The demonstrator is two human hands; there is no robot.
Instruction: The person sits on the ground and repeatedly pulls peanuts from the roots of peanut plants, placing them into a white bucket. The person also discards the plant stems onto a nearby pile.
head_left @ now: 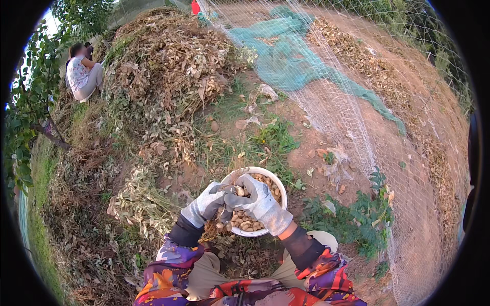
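Observation:
A round white bucket stands in front of me, partly filled with peanuts in their shells. Both my hands wear grey gloves and meet over its near left part. My left hand is closed round a dried peanut plant, whose roots and a few pods hang below the fingers. My right hand is closed against the left, its thumb and fingers at a pale peanut between the two hands. Part of the grip is hidden by the gloves.
A large heap of dried peanut plants rises ahead on the left, with more plants beside the bucket. Netting and a green mesh lie to the right. A person squats at the far left. Green weeds grow nearby.

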